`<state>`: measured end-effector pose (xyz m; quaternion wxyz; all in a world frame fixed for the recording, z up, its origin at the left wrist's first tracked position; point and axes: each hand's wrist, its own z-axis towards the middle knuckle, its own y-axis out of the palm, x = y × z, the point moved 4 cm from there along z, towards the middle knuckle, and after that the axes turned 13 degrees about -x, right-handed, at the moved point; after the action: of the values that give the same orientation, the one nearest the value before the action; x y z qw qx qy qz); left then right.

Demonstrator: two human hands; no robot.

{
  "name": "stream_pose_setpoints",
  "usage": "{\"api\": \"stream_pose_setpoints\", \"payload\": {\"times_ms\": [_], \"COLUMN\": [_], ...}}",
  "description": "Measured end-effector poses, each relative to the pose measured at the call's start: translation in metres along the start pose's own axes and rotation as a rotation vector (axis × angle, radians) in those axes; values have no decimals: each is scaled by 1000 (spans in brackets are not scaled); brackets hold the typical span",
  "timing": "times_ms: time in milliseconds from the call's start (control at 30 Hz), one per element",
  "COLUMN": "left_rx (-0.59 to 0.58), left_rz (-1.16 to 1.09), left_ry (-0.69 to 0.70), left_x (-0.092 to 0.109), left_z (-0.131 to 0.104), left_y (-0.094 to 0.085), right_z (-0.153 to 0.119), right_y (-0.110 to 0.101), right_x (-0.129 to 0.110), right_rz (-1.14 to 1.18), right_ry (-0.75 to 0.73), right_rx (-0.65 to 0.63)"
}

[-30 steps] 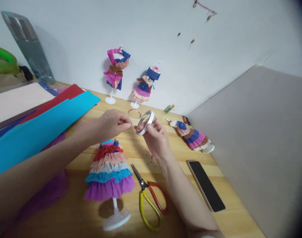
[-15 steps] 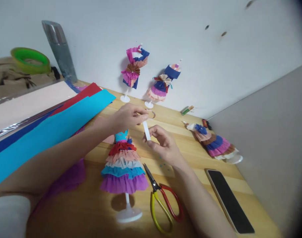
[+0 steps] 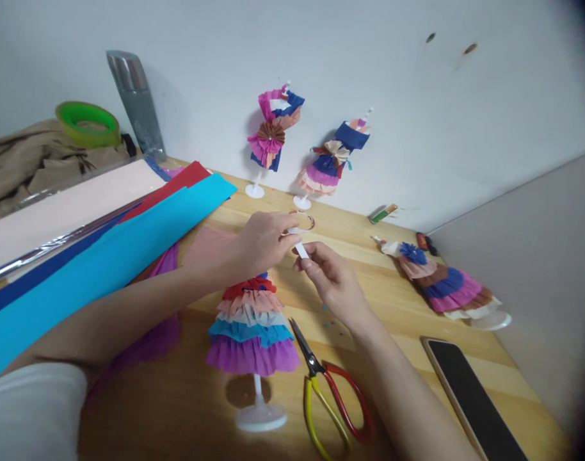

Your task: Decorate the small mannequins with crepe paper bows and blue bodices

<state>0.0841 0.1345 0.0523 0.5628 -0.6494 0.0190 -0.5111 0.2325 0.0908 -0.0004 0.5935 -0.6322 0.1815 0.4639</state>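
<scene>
A narrow white strip (image 3: 301, 250), perhaps paper, is stretched between my two hands above the table. My left hand (image 3: 268, 240) pinches its upper end, fingers closed. The lower end sits between the thumb and fingers of my right hand (image 3: 333, 275). Below my left hand stands a small dress form in a layered crepe-paper dress (image 3: 254, 326); my hand and forearm cover its top. Scissors (image 3: 314, 365) with one yellow and one red handle lie beside the dress, blades partly spread or closed, I cannot tell.
Two dressed forms, one with a brown rosette (image 3: 271, 134) and one with a cream bow (image 3: 335, 153), stand by the wall. Another dressed form (image 3: 436, 278) lies right. A phone (image 3: 470, 390), blue crepe paper (image 3: 177, 221), bottle (image 3: 137, 105) and green-cored tape roll (image 3: 88, 125) surround the workspace.
The view has shifted, so the scene sits further right. My hands have come closer together, and less of the white strip shows between them. My left hand now covers the dress's top.
</scene>
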Motion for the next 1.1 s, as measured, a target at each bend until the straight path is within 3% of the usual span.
{"api": "stream_pose_setpoints", "payload": {"times_ms": [200, 333, 400, 500, 567, 633, 767, 933, 1100], "left_rx": [27, 174, 194, 31, -141, -234, -175, -99, -189], "left_rz": [-63, -190, -269, -426, -565, -674, -785, -979, -1231], "left_ry": [12, 1, -61, -163, -160, -142, -134, -176, -234], "left_x": [1, -25, -42, -57, -56, -51, -46, -44, -39], "left_z": [-1, 12, 20, 27, 28, 28, 27, 24, 18], "left_y": [2, -13, -21, -20, -12, -4, 3, -1, 3], "right_z": [0, 2, 3, 5, 6, 6, 4, 3, 7], "right_y": [-3, -5, -4, -2, 0, 0, -1, -3, 3], "right_x": [11, 11, 8, 7, 8, 10, 11, 6, 1], "right_rz": [-17, -40, -59, -78, -64, -45, -24, -30, -96], "right_ry": [21, -29, -84, -161, -181, -169, -117, -143, -220], "right_rx": [72, 68, 53, 24, -4, -17, -23, -27, -147]}}
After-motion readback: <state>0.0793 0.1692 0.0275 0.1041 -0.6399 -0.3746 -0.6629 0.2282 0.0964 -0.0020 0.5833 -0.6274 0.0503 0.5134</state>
